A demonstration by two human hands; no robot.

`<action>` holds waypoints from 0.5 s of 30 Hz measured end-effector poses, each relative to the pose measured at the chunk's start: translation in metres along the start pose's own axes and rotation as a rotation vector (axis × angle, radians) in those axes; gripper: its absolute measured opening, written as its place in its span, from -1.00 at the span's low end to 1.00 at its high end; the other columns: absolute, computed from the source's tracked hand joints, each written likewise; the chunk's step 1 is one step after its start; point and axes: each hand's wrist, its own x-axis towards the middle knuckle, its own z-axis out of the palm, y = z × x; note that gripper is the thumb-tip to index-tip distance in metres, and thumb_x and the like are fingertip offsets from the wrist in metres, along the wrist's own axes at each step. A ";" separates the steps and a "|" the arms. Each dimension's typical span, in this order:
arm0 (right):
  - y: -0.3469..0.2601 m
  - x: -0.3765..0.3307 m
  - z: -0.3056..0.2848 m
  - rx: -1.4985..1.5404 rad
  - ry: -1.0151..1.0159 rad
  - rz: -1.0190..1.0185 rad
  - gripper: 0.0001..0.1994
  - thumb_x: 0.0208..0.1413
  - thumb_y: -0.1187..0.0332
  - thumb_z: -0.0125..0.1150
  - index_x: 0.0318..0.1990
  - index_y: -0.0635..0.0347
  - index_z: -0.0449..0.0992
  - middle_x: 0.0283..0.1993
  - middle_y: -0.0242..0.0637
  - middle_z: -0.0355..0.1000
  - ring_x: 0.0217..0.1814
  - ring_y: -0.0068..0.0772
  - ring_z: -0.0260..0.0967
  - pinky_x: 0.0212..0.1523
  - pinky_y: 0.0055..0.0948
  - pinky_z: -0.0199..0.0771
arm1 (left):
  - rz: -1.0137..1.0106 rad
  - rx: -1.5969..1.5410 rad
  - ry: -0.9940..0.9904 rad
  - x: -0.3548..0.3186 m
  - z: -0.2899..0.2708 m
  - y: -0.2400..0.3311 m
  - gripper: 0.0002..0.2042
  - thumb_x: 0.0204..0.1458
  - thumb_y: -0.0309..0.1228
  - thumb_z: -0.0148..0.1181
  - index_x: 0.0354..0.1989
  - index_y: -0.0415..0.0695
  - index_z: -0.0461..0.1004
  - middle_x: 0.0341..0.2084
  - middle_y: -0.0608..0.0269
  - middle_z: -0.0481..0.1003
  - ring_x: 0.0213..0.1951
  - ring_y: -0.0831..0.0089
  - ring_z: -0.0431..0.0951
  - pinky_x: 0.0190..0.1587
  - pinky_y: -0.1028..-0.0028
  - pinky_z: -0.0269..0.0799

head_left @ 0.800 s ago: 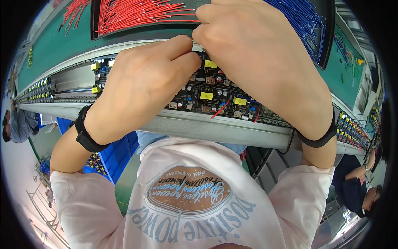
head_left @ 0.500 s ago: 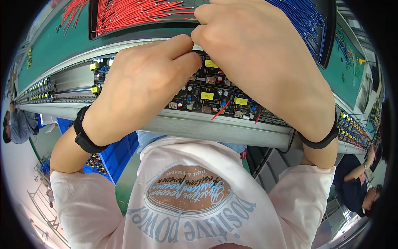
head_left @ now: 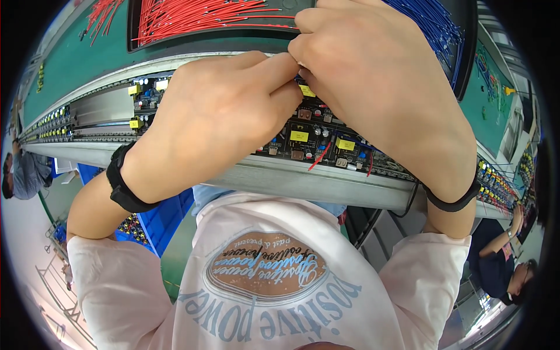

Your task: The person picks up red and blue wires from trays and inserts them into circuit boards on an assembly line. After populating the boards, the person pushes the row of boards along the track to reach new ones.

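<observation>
Above a row of black circuit boards (head_left: pixel 315 147) with yellow block parts, my two hands meet at the fingertips. My left hand (head_left: pixel 227 111) is closed, thumb and forefinger pinched together. Its tips touch or nearly touch the curled fingers of my right hand (head_left: pixel 367 64), which is also closed. Whatever either one pinches is hidden behind the fingers. Just below the hands, a short red wire (head_left: pixel 319 156) sticks out from a board toward me. A second short red wire (head_left: pixel 370 163) stands out farther right. The boards directly under my palms cannot be seen.
Beyond the hands lies a black tray (head_left: pixel 131 26) with loose red wires (head_left: pixel 192 17) on its left and blue wires (head_left: pixel 434 29) on its right. A metal rail (head_left: pixel 326 181) runs along the near side of the boards. Below left stands a blue bin (head_left: pixel 169 219). Another person (head_left: pixel 496 256) is at far right.
Both hands have shifted a little to the right together, fingers still pinched. The boards and tray also appear slightly farther right in the view.
</observation>
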 end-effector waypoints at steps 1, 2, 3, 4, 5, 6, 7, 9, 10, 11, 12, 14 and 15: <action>0.000 0.001 0.000 0.002 -0.001 0.003 -0.88 -0.15 0.41 0.36 -0.47 0.14 0.50 -0.39 -0.34 0.31 -0.23 -0.25 0.35 -0.20 -0.30 0.33 | -0.002 -0.002 0.001 0.000 0.000 -0.001 -0.78 -0.20 -0.48 0.26 -0.30 -0.17 0.61 -0.31 0.23 0.55 -0.37 0.25 0.60 -0.42 0.32 0.50; 0.000 0.002 -0.001 0.003 -0.004 0.003 -0.88 -0.15 0.41 0.36 -0.47 0.14 0.50 -0.39 -0.34 0.31 -0.23 -0.25 0.35 -0.20 -0.29 0.33 | -0.007 -0.015 0.007 0.000 0.001 -0.001 -0.78 -0.19 -0.49 0.27 -0.29 -0.17 0.62 -0.29 0.21 0.56 -0.36 0.25 0.60 -0.41 0.32 0.50; 0.000 0.003 -0.002 -0.001 -0.005 0.003 -0.88 -0.15 0.41 0.36 -0.47 0.14 0.50 -0.39 -0.34 0.31 -0.23 -0.25 0.35 -0.20 -0.29 0.33 | -0.010 -0.027 0.014 0.001 0.000 -0.001 -0.78 -0.18 -0.50 0.29 -0.28 -0.17 0.62 -0.27 0.20 0.57 -0.35 0.24 0.61 -0.39 0.32 0.50; 0.001 0.004 -0.003 0.000 -0.008 0.002 -0.87 -0.15 0.41 0.37 -0.47 0.14 0.50 -0.40 -0.34 0.31 -0.23 -0.25 0.35 -0.20 -0.29 0.33 | -0.013 -0.039 0.021 0.001 0.000 -0.001 -0.77 -0.17 -0.51 0.30 -0.26 -0.17 0.63 -0.24 0.18 0.58 -0.34 0.23 0.61 -0.38 0.33 0.51; 0.000 0.005 -0.004 -0.001 -0.011 0.002 -0.87 -0.15 0.41 0.37 -0.47 0.14 0.50 -0.40 -0.34 0.31 -0.24 -0.25 0.35 -0.20 -0.29 0.33 | -0.015 -0.039 0.023 0.001 -0.002 -0.002 -0.77 -0.17 -0.51 0.30 -0.26 -0.17 0.63 -0.24 0.18 0.58 -0.34 0.23 0.61 -0.38 0.33 0.51; 0.000 0.006 -0.005 -0.005 -0.018 0.000 -0.87 -0.15 0.41 0.37 -0.47 0.14 0.50 -0.40 -0.34 0.31 -0.24 -0.25 0.35 -0.21 -0.29 0.33 | -0.037 -0.100 0.038 0.003 -0.003 -0.006 -0.77 -0.13 -0.52 0.32 -0.23 -0.18 0.63 -0.24 0.19 0.58 -0.34 0.26 0.60 -0.36 0.35 0.50; 0.000 0.006 -0.005 -0.003 -0.026 0.004 -0.87 -0.15 0.41 0.37 -0.47 0.14 0.50 -0.40 -0.34 0.31 -0.24 -0.25 0.35 -0.21 -0.29 0.33 | -0.059 -0.161 0.054 0.004 -0.005 -0.009 -0.77 -0.09 -0.53 0.34 -0.20 -0.18 0.63 -0.23 0.20 0.59 -0.34 0.30 0.59 -0.35 0.38 0.49; -0.001 0.009 -0.009 0.000 -0.032 -0.006 -0.87 -0.15 0.41 0.37 -0.47 0.14 0.50 -0.40 -0.34 0.31 -0.24 -0.25 0.35 -0.21 -0.29 0.33 | -0.094 -0.213 0.074 0.002 -0.021 -0.016 -0.77 -0.05 -0.54 0.36 -0.16 -0.18 0.64 -0.22 0.21 0.59 -0.34 0.33 0.58 -0.34 0.41 0.48; -0.002 0.008 -0.009 -0.007 -0.049 0.000 -0.87 -0.15 0.41 0.38 -0.47 0.14 0.50 -0.40 -0.34 0.31 -0.24 -0.25 0.35 -0.21 -0.29 0.33 | -0.159 -0.352 0.049 0.002 -0.031 -0.023 -0.76 -0.01 -0.54 0.37 -0.13 -0.18 0.63 -0.22 0.24 0.58 -0.33 0.38 0.55 -0.31 0.44 0.46; -0.002 0.007 -0.009 -0.008 -0.066 0.009 -0.87 -0.15 0.41 0.38 -0.47 0.14 0.50 -0.40 -0.34 0.31 -0.24 -0.25 0.35 -0.21 -0.29 0.33 | -0.180 -0.405 0.053 0.000 -0.039 -0.030 -0.76 -0.01 -0.54 0.37 -0.12 -0.18 0.63 -0.21 0.24 0.58 -0.33 0.38 0.55 -0.31 0.44 0.46; -0.003 0.007 -0.009 -0.010 -0.081 0.012 -0.87 -0.15 0.41 0.38 -0.47 0.14 0.50 -0.40 -0.34 0.31 -0.24 -0.25 0.35 -0.21 -0.29 0.33 | -0.204 -0.435 0.063 -0.001 -0.047 -0.034 -0.76 -0.01 -0.54 0.37 -0.12 -0.18 0.63 -0.21 0.24 0.58 -0.33 0.38 0.55 -0.31 0.45 0.45; -0.006 0.005 -0.013 -0.014 -0.117 0.034 -0.86 -0.16 0.41 0.38 -0.47 0.14 0.50 -0.40 -0.34 0.31 -0.25 -0.25 0.35 -0.21 -0.29 0.33 | -0.228 -0.441 0.092 -0.004 -0.053 -0.046 -0.75 -0.01 -0.54 0.37 -0.12 -0.18 0.63 -0.21 0.24 0.57 -0.33 0.39 0.54 -0.31 0.45 0.45; -0.009 0.008 -0.017 -0.014 -0.122 0.027 -0.86 -0.16 0.41 0.39 -0.47 0.14 0.50 -0.40 -0.34 0.31 -0.25 -0.24 0.35 -0.21 -0.29 0.33 | -0.254 -0.405 0.111 -0.009 -0.062 -0.049 -0.75 -0.01 -0.54 0.37 -0.11 -0.18 0.62 -0.21 0.25 0.57 -0.33 0.39 0.54 -0.31 0.45 0.45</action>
